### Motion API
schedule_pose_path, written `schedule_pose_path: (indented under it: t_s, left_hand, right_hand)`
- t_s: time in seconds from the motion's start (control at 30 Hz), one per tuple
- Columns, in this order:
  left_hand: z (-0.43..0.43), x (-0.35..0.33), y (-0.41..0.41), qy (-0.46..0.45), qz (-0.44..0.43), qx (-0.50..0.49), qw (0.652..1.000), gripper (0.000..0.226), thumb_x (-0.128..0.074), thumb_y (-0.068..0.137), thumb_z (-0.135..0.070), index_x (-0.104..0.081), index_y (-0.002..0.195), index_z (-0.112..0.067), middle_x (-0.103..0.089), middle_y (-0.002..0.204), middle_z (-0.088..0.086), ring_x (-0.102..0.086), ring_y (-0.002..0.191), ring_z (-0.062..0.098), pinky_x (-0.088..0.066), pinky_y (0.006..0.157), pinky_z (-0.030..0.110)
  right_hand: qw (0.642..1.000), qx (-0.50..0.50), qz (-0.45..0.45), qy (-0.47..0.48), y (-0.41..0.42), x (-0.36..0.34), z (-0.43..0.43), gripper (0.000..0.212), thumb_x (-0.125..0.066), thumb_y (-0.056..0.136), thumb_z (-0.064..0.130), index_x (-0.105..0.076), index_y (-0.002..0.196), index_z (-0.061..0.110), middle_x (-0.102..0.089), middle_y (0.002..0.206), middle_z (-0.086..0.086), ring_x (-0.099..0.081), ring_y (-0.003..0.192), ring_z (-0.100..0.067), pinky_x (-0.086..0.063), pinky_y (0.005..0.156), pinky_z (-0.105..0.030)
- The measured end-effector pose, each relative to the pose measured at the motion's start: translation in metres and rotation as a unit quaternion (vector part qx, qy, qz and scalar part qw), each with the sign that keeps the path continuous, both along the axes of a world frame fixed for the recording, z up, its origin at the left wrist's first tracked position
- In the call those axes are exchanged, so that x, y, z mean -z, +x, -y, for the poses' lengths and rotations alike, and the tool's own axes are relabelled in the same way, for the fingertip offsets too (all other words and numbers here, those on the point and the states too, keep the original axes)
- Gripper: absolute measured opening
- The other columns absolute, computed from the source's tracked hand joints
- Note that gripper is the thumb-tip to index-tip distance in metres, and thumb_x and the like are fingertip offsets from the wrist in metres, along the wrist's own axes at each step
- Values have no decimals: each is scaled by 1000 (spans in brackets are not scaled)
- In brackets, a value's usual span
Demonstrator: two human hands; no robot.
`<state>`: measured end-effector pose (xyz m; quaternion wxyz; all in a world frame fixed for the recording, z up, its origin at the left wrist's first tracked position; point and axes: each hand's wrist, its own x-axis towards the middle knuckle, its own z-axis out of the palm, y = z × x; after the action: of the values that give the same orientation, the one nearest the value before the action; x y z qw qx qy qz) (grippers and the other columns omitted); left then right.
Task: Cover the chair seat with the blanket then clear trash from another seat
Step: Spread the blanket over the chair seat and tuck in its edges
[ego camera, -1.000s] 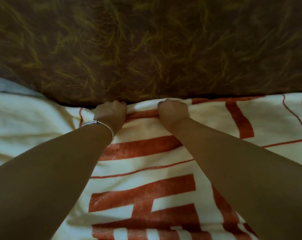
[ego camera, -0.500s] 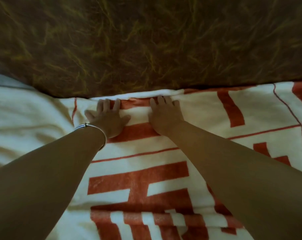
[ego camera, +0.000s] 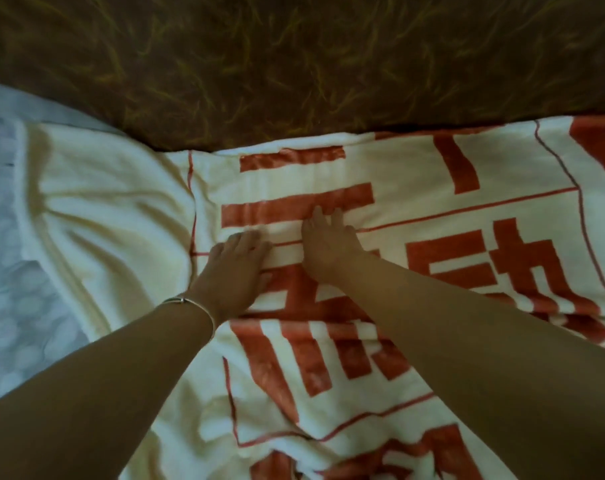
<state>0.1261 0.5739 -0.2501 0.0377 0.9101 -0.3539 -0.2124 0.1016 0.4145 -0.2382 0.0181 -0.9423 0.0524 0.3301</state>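
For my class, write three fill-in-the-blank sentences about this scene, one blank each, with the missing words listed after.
1. The left hand and right hand both lie flat on the ___.
2. The bracelet is worn on the ___ wrist.
3. The pattern under the hands is ___ on cream.
Missing words: blanket; left; red.
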Motion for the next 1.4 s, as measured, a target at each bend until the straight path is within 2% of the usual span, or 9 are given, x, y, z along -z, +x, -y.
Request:
schedule_pose_path:
  t_s: [0.13,0.33,0.43,0.5,0.7,0.97,1.1,1.23,1.4]
  left_hand:
    - [-23,-12,-74,-143,-38,174,973,34,-42,86,-44,-62,99,-19,-63,89,0,-61,76,16,-53,63,25]
    - [-19,-1,-190,64,-100,228,966,72,-56,85,-43,-22,145,-21,-30,149,8,-34,134,28,-31,110,43]
    - [-15,1,-201,40,-11,199,979,47,-70,74,-25,-51,117,-23,-62,111,4,-62,94,23,-56,71,38]
    - [-15,-2,-200,42,-23,176,983,36,-59,81,-12,-52,115,-18,-60,108,7,-59,92,26,-54,73,39]
    - [-37,-18,-187,152,-202,146,956,30,-50,82,-5,-60,110,-13,-64,114,7,-57,109,22,-41,92,27]
    - [-70,-34,-186,281,-104,130,945,40,-40,90,-10,-52,124,-27,-54,131,0,-51,121,21,-40,102,31]
    - [-36,-33,-222,132,-11,159,978,39,-45,87,-9,-50,124,-20,-55,122,3,-52,113,23,-43,96,35]
    - [8,-15,-268,-55,21,244,968,38,-67,73,-14,-59,110,-18,-63,101,3,-61,88,23,-54,73,37]
    - [42,16,-307,82,-30,182,979,40,-46,90,-8,-47,128,-20,-53,125,6,-54,113,27,-48,89,38]
  right_hand:
    - [995,-62,5,78,-21,-8,-7,41,-45,93,23,-47,130,7,-39,140,-17,-35,130,-37,-35,108,-45]
    - [979,-89,24,181,-99,-39,3,20,-55,89,31,-55,76,17,-49,76,3,-49,82,-20,-35,70,-26]
    - [967,-123,-198,99,-142,-34,20,53,-62,81,52,-58,116,13,-59,112,-4,-54,97,-21,-46,88,-32]
    - [957,-138,-249,44,-171,-32,29,73,-68,77,51,-43,135,16,-45,138,-6,-48,121,-25,-41,99,-36]
    - [979,-139,-126,77,-230,-22,-8,29,-51,94,19,-60,117,5,-59,122,-11,-58,111,-27,-48,93,-34]
    - [979,-35,-75,187,-260,-18,-26,34,-51,93,25,-61,113,-1,-57,101,-11,-55,96,-27,-43,72,-29]
    - [985,14,-131,111,-290,-20,15,40,-60,88,36,-59,113,5,-53,96,-5,-54,88,-22,-45,75,-28]
    - [994,40,-64,75,-322,-12,64,49,-60,88,33,-47,130,10,-56,125,-9,-57,112,-27,-49,94,-36]
    - [988,2,-95,121,-343,2,78,51,-59,89,33,-45,134,14,-53,132,-9,-52,119,-26,-43,94,-34]
